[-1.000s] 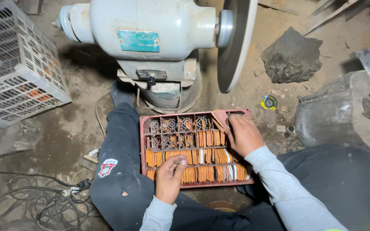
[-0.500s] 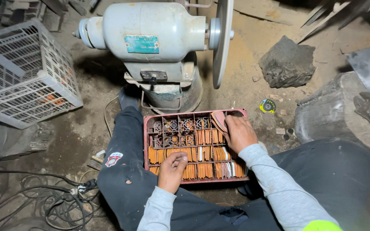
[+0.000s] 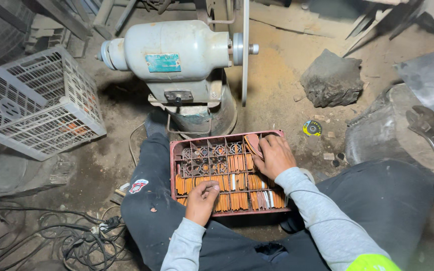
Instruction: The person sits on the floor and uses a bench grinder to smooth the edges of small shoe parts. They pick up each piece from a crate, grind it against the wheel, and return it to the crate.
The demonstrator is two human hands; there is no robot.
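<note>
A pale bench grinder (image 3: 177, 65) is standing on the dirt floor (image 3: 277, 85), its thin wheel (image 3: 245, 50) edge-on, and it is sitting closer and more centred in view than a second ago, since the head has tipped forward. A white wire basket (image 3: 41, 103) is lying tilted to its left. The red compartment tray (image 3: 227, 173) is resting across the person's lap, still half filled with rows of orange pieces (image 3: 242, 180). The right hand (image 3: 275, 158) is staying at the tray's far corner, its grip closing on what seems a flat brownish piece (image 3: 252, 143). The left hand (image 3: 202, 200) has slid inward and is now curling, pinching among the near rows; whether it is grasping one I cannot tell.
</note>
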